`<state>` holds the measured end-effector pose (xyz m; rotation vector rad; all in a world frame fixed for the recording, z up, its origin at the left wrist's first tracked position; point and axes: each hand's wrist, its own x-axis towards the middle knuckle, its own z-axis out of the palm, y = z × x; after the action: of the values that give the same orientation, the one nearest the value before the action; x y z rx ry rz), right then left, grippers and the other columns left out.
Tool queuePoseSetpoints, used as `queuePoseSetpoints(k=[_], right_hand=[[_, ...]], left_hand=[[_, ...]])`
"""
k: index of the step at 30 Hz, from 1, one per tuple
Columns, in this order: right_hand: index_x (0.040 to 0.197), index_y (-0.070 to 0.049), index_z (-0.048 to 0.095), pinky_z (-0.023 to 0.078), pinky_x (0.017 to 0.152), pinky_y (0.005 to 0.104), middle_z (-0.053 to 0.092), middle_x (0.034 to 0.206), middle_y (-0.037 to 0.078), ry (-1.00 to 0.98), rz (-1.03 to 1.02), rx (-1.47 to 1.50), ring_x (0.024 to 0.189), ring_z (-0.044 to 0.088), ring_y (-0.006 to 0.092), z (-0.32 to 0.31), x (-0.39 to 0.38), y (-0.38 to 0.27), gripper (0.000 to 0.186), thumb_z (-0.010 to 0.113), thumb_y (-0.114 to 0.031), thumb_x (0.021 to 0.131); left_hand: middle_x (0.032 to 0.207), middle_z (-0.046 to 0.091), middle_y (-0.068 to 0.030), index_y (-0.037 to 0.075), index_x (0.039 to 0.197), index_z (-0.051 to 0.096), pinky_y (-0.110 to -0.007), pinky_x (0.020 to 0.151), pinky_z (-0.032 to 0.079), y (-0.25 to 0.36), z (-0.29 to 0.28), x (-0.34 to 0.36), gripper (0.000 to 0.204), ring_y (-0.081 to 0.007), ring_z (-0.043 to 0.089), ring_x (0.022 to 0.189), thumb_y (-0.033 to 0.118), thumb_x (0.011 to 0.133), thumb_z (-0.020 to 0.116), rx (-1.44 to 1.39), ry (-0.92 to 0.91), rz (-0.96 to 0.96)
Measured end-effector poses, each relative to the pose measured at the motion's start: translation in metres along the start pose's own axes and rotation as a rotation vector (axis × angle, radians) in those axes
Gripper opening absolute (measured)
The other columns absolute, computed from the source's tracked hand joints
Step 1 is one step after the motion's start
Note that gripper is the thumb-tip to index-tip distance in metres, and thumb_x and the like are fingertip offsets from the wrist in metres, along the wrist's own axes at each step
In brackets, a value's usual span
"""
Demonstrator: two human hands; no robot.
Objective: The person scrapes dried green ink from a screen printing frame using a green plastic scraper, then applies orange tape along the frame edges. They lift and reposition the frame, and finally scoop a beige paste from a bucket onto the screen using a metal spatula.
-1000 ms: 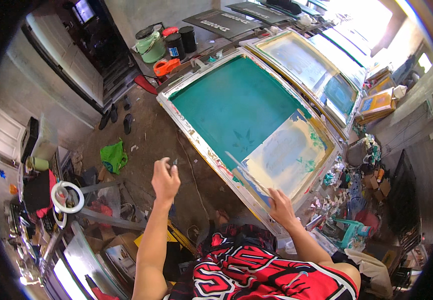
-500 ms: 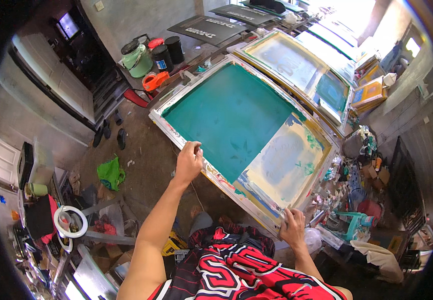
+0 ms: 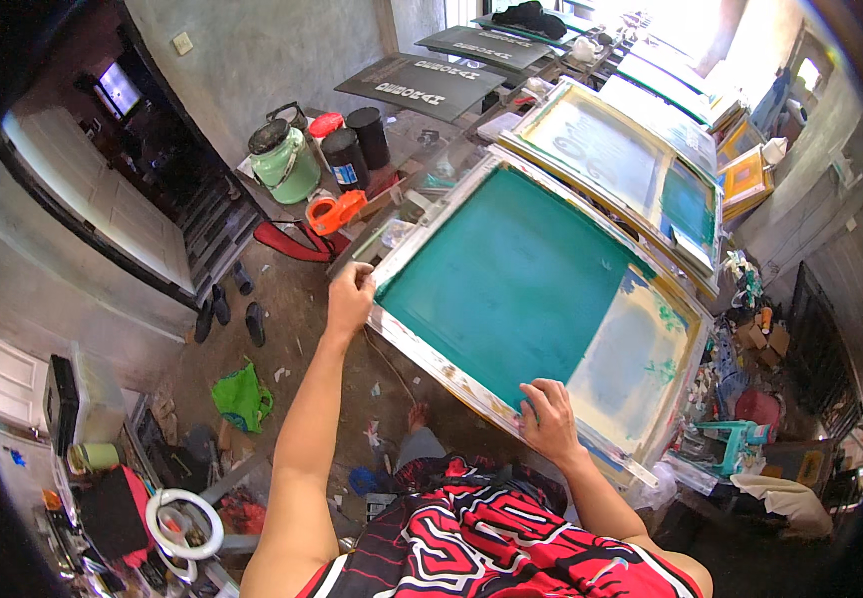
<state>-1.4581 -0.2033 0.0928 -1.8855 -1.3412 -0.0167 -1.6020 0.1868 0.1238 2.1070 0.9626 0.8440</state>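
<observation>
A large screen printing frame (image 3: 426, 364) lies tilted across the bench in front of me. Teal emulsion covers most of its mesh, and a pale cream section with green smears fills the right end. At the frame's left corner my left hand (image 3: 350, 299) is closed round the paint-stained rim. My right hand (image 3: 549, 424) has its fingers curled over the near rim, beside the boundary between teal and cream. Its thumb is partly hidden. Beyond lies a second screen printing frame (image 3: 591, 140) with a pale mesh and a blue-green patch.
A green tub (image 3: 285, 164), black containers (image 3: 344, 157) and an orange tool (image 3: 337, 211) stand at the back left. Dark printed panels (image 3: 422, 85) lie farther back. Shoes (image 3: 220, 307) and a green bag (image 3: 242, 397) are on the floor. Clutter surrounds a teal metal device (image 3: 735, 444) at right.
My left hand has shifted along the rim to the frame's left corner. From the near right corner, my right hand has moved left along the near rim. The whole view has shifted.
</observation>
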Motion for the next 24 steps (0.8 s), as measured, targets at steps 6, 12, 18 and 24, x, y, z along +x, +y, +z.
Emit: queuePoseSetpoints(k=[6, 12, 18, 24], right_hand=[[0.114, 0.001, 0.065, 0.05, 0.089, 0.0473, 0.062, 0.108, 0.019, 0.039, 0.061, 0.019, 0.1, 0.061, 0.0381, 0.06, 0.075, -0.037, 0.033, 0.069, 0.001, 0.081], [0.111, 0.001, 0.065, 0.051, 0.088, 0.0472, 0.063, 0.106, 0.019, 0.082, 0.126, 0.011, 0.098, 0.061, 0.0387, 0.097, 0.129, -0.057, 0.03, 0.069, 0.002, 0.082], [0.108, 0.0, 0.066, 0.052, 0.086, 0.0453, 0.064, 0.103, 0.017, 0.08, 0.158, -0.009, 0.097, 0.063, 0.037, 0.116, 0.149, -0.067, 0.026, 0.069, 0.002, 0.083], [0.108, 0.0, 0.067, 0.053, 0.083, 0.044, 0.065, 0.102, 0.017, 0.087, 0.156, 0.013, 0.095, 0.064, 0.0365, 0.127, 0.151, -0.077, 0.026, 0.07, 0.003, 0.083]], left_hand=[[0.113, 0.067, -0.0192, -0.003, 0.113, 0.065, -0.042, 0.095, 0.052, -0.113, -0.029, 0.125, 0.026, -0.0344, 0.066, 0.107, 0.005, 0.088, 0.062, 0.217, 0.014, -0.029], [0.136, 0.055, -0.0218, -0.002, 0.129, 0.056, -0.049, 0.106, 0.046, -0.178, -0.014, 0.189, 0.043, -0.0404, 0.056, 0.127, 0.004, 0.087, 0.063, 0.361, -0.055, 0.035], [0.125, 0.061, -0.0238, -0.001, 0.119, 0.059, -0.053, 0.095, 0.05, -0.194, -0.009, 0.211, 0.032, -0.0451, 0.062, 0.115, 0.01, 0.091, 0.068, 0.434, -0.115, -0.05], [0.101, 0.068, -0.0226, -0.002, 0.106, 0.061, -0.05, 0.079, 0.053, -0.136, -0.019, 0.195, 0.017, -0.0415, 0.069, 0.095, 0.008, 0.095, 0.068, 0.155, 0.047, -0.03]])
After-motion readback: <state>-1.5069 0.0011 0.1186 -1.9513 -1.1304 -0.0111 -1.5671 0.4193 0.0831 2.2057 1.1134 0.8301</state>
